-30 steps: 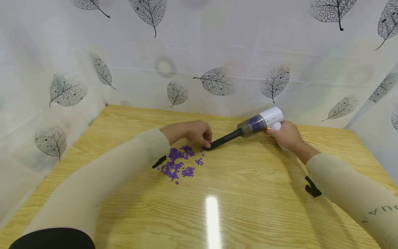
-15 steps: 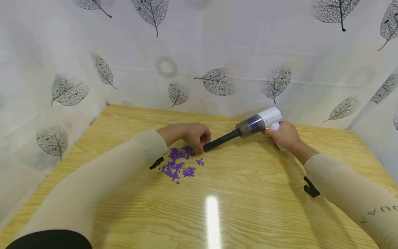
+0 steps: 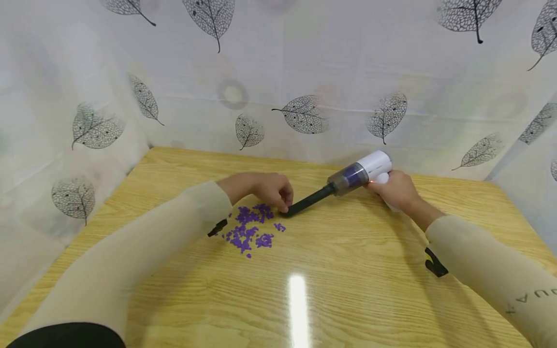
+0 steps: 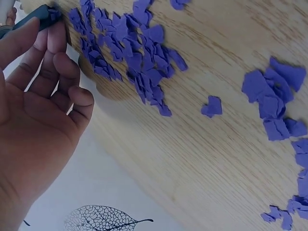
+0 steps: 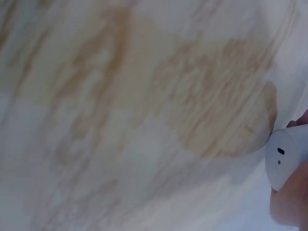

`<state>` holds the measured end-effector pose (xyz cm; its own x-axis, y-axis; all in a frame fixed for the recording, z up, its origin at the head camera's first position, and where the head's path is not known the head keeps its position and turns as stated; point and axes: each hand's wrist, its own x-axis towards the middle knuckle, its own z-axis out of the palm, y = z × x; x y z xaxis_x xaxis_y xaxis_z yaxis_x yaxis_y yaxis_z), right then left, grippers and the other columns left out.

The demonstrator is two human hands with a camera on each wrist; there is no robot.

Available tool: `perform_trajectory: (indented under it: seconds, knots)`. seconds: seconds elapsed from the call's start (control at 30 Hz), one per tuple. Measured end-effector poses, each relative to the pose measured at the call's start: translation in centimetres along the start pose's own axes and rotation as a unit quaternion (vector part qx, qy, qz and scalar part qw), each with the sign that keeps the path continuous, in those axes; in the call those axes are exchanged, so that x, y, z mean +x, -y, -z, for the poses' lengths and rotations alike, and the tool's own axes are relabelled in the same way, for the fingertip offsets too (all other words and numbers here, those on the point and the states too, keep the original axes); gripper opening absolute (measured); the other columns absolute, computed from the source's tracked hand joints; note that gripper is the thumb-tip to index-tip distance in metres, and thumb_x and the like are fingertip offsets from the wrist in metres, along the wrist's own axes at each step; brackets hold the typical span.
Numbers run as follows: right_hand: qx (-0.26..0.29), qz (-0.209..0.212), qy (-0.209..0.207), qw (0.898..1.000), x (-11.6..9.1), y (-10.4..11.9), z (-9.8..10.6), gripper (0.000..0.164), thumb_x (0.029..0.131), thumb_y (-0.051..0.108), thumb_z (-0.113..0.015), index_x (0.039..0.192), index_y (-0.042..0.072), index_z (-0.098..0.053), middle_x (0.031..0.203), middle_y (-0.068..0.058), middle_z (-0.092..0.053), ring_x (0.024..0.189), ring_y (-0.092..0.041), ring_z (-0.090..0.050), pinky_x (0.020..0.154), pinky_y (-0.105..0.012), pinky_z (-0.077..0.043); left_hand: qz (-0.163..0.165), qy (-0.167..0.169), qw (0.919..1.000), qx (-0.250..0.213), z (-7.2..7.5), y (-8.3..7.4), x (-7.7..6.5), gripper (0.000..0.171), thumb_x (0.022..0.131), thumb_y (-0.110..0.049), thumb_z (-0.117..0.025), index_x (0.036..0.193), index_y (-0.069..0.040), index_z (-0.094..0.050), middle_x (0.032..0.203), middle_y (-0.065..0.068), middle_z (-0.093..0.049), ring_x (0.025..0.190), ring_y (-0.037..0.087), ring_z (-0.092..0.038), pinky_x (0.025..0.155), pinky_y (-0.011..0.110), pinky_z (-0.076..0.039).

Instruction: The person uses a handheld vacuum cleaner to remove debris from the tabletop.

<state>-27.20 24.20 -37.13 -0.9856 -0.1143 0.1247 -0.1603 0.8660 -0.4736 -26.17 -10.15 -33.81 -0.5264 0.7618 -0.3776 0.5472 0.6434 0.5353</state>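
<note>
My right hand [image 3: 398, 189] grips the handle of a white handheld vacuum cleaner [image 3: 375, 164] with a see-through dust cup, purple inside. Its long black nozzle [image 3: 310, 200] slants down to the left, the tip low over the table. At that tip, the thumb and fingers of my left hand [image 3: 273, 189] pinch the nozzle; in the left wrist view, purple bits show at its mouth. Torn purple paper scraps [image 3: 243, 229] lie scattered just left of the tip, closer up as small flakes [image 4: 144, 62]. The right wrist view catches only the white handle's end [image 5: 280, 156] and part of the hand.
The wood-grain table [image 3: 348, 280] carries a bright light reflection near its front. White curtains [image 3: 196, 121] printed with leaf patterns hang behind and at both sides. Black straps [image 3: 436, 263] show at both forearms.
The vacuum cleaner has shifted slightly left and down, nozzle tip nearer the scraps. A few loose purple scraps beside the tip are gone. The left hand now pinches lower at the nozzle's end.
</note>
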Motion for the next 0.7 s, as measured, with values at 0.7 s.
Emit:
perform_trajectory:
  seconds: [0.7]
  knots:
    - [0.007,-0.005,-0.005,1.0,-0.77,0.17,0.01,0.04,0.078,0.042,-0.063,0.078,0.003,-0.052,0.069,-0.009,-0.054,0.064,-0.024,-0.051,0.052,-0.033,-0.042,0.0,0.072,0.9918,-0.106,-0.03,-0.05,-0.57,0.016,0.084,-0.011,-0.061,0.092,-0.004,-0.049,0.081,0.003,-0.059,0.073,0.014,-0.054,0.067,0.024,-0.043]
